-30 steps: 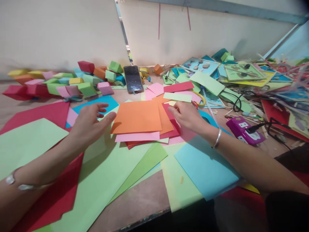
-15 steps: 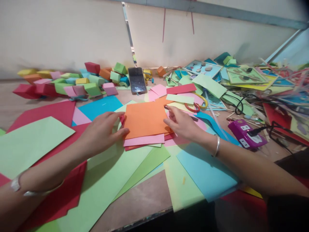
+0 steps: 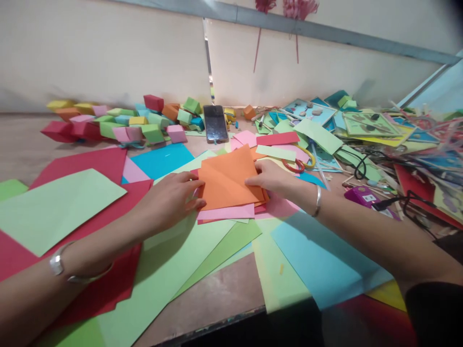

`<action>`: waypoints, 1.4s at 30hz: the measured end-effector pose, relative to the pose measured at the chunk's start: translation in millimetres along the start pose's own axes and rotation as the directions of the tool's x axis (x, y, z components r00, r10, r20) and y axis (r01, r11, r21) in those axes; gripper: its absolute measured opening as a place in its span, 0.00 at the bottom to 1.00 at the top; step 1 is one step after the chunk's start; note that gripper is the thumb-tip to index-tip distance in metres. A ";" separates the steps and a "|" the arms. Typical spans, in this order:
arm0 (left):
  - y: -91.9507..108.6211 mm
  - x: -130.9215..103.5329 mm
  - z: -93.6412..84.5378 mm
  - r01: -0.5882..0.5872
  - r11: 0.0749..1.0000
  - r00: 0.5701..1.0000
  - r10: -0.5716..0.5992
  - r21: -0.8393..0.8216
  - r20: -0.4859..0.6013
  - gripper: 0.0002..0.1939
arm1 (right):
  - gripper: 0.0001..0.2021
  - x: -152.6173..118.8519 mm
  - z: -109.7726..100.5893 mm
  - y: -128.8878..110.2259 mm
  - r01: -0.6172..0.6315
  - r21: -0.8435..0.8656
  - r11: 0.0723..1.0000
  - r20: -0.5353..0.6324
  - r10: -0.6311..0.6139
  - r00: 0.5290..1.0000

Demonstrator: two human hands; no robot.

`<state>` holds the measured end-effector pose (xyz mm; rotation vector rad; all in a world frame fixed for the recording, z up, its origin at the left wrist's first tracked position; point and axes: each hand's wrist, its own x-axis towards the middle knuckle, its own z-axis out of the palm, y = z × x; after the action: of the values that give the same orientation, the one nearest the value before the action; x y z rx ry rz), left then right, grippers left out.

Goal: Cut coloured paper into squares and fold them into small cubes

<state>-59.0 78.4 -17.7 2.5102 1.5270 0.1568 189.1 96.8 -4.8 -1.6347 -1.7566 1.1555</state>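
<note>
An orange paper sheet (image 3: pixel 227 185) lies between my hands, slightly bent, its upper right corner raised. My right hand (image 3: pixel 273 177) pinches its right edge, thumb on top, the other fingers partly hidden behind. My left hand (image 3: pixel 177 196) rests at the left edge, fingers apart and fingertips touching the sheet's side. Beneath the orange sheet, a pink paper strip (image 3: pixel 226 212) sticks out, along with red and pale green edges. A long light green sheet (image 3: pixel 181 260) spreads below this stack.
Folded paper cubes (image 3: pixel 152 133) line the wall at left. A phone (image 3: pixel 215 124) leans beside them. Scissors with red and yellow handles (image 3: pixel 293 166) lie behind my right hand. A purple power strip (image 3: pixel 369 198) with a black cable, framed crafts (image 3: pixel 372 123) and sticks crowd the right.
The orange sheet has gone from flat to bent, its upper right corner rising in my right hand. My left fingers have curled at its edge. The view has shifted slightly.
</note>
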 end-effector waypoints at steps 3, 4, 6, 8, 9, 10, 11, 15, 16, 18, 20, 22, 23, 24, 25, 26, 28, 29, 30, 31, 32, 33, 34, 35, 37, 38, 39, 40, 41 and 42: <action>-0.9 -0.7 0.8 0.034 0.999 0.999 -0.034 0.007 0.000 0.14 | 0.06 0.0 1.8 3.9 0.178 -0.270 0.946 -0.071 -0.203 0.977; -1.4 -0.9 1.5 0.050 0.999 0.999 -0.050 -0.004 -0.018 0.16 | 0.05 -0.7 2.4 4.8 0.215 -0.260 0.941 -0.070 -0.241 0.968; -3.1 -0.6 3.0 0.087 0.994 0.993 -0.092 -0.063 -0.079 0.21 | 0.05 -2.2 2.6 5.8 0.237 -0.129 0.963 -0.085 -0.249 0.965; -6.0 1.4 4.6 0.133 0.979 0.975 -0.158 -0.157 -0.157 0.24 | 0.07 -2.7 0.6 6.5 0.222 0.036 0.974 -0.149 -0.215 0.965; -8.1 3.1 5.3 0.157 0.967 0.962 -0.196 -0.199 -0.192 0.25 | 0.08 -2.3 -1.4 7.2 0.213 0.115 0.970 -0.188 -0.190 0.964; -10.8 5.2 6.1 0.183 0.956 0.947 -0.234 -0.229 -0.222 0.25 | 0.08 -1.4 -4.1 8.3 0.203 0.191 0.960 -0.223 -0.159 0.962; -13.8 7.6 6.9 0.205 0.943 0.931 -0.271 -0.263 -0.246 0.24 | 0.09 0.0 -7.6 10.0 0.189 0.262 0.946 -0.250 -0.122 0.960; -26.7 16.2 10.5 0.215 0.878 0.886 -0.360 -0.427 -0.294 0.22 | 0.12 10.1 -27.0 20.9 0.096 0.501 0.860 -0.287 0.060 0.956; -28.4 17.4 11.0 0.200 0.863 0.882 -0.365 -0.463 -0.299 0.22 | 0.13 13.0 -32.3 23.9 0.103 0.547 0.831 -0.285 0.069 0.956; -28.3 18.1 11.5 0.160 0.846 0.892 -0.344 -0.510 -0.292 0.23 | 0.14 17.7 -41.2 28.3 0.180 0.620 0.764 -0.291 0.011 0.957; -23.0 16.4 10.9 0.099 0.820 0.914 -0.299 -0.564 -0.274 0.29 | 0.15 19.1 -45.0 29.6 0.302 0.648 0.700 -0.346 -0.083 0.935; -13.8 12.6 9.5 -0.007 0.770 0.935 -0.221 -0.637 -0.278 0.40 | 0.14 16.8 -41.6 28.2 0.424 0.625 0.656 -0.427 -0.167 0.889; -8.6 10.1 8.6 -0.076 0.736 0.935 -0.182 -0.673 -0.304 0.47 | 0.13 14.5 -37.2 26.9 0.473 0.604 0.642 -0.454 -0.210 0.866; -3.3 7.5 7.6 -0.155 0.692 0.924 -0.151 -0.705 -0.351 0.52 | 0.11 11.9 -31.5 25.6 0.515 0.580 0.631 -0.471 -0.255 0.844; 1.7 4.7 6.6 -0.223 0.655 0.908 -0.130 -0.722 -0.398 0.55 | 0.10 9.0 -25.0 24.5 0.539 0.562 0.627 -0.464 -0.301 0.833; 6.3 1.9 5.6 -0.269 0.638 0.890 -0.123 -0.722 -0.440 0.54 | 0.09 6.2 -18.3 23.7 0.554 0.549 0.626 -0.443 -0.343 0.828; 13.6 -3.2 4.0 -0.278 0.665 0.874 -0.125 -0.693 -0.470 0.42 | 0.10 1.1 -7.1 22.8 0.542 0.528 0.654 -0.349 -0.415 0.840; 16.4 -5.5 3.5 -0.272 0.689 0.864 -0.133 -0.672 -0.486 0.35 | 0.12 -1.2 -3.3 22.5 0.524 0.506 0.685 -0.284 -0.441 0.851; 18.9 -7.6 3.1 -0.266 0.711 0.855 -0.138 -0.651 -0.500 0.29 | 0.14 -3.4 -1.0 22.1 0.506 0.466 0.726 -0.217 -0.460 0.861; 21.1 -9.7 2.7 -0.266 0.729 0.844 -0.141 -0.631 -0.517 0.24 | 0.15 -5.4 -0.2 21.4 0.499 0.410 0.763 -0.166 -0.476 0.864; 23.2 -11.7 2.2 -0.275 0.742 0.835 -0.131 -0.611 -0.535 0.21 | 0.16 -7.4 -0.5 20.4 0.511 0.343 0.788 -0.135 -0.497 0.857; 25.2 -13.7 1.5 -0.294 0.751 0.829 -0.107 -0.591 -0.549 0.20 | 0.15 -9.3 -1.8 19.0 0.541 0.273 0.795 -0.119 -0.531 0.839; 27.1 -15.6 0.5 -0.321 0.758 0.823 -0.075 -0.569 -0.563 0.19 | 0.14 -10.9 -3.6 17.3 0.580 0.213 0.787 -0.108 -0.571 0.814; 28.6 -17.4 -0.7 -0.353 0.760 0.808 -0.047 -0.546 -0.587 0.20 | 0.13 -12.2 -5.6 15.5 0.618 0.175 0.766 -0.097 -0.612 0.785; 30.0 -19.6 -3.5 -0.393 0.763 0.780 -0.019 -0.514 -0.626 0.22 | 0.14 -13.7 -9.4 12.6 0.679 0.138 0.722 -0.073 -0.676 0.733; 29.7 -19.7 -4.9 -0.384 0.770 0.775 -0.032 -0.510 -0.632 0.22 | 0.15 -13.8 -10.9 12.0 0.694 0.130 0.708 -0.052 -0.694 0.718; 28.8 -19.2 -6.1 -0.360 0.775 0.778 -0.058 -0.519 -0.626 0.21 | 0.15 -13.4 -12.1 12.1 0.701 0.129 0.702 -0.037 -0.703 0.710; 27.5 -18.2 -7.2 -0.333 0.774 0.789 -0.084 -0.539 -0.608 0.21 | 0.15 -12.6 -12.9 12.7 0.704 0.127 0.698 -0.025 -0.708 0.706; 26.0 -16.7 -8.0 -0.316 0.764 0.802 -0.100 -0.562 -0.588 0.21 | 0.16 -11.8 -13.4 13.7 0.706 0.128 0.697 -0.015 -0.710 0.704; 24.6 -15.0 -8.7 -0.314 0.749 0.812 -0.106 -0.584 -0.574 0.22 | 0.16 -11.0 -13.6 14.7 0.703 0.137 0.698 -0.004 -0.710 0.705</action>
<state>-46.3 55.1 -3.5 2.0156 1.1541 1.3474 210.4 88.7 -7.5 -0.7024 -2.0157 0.8918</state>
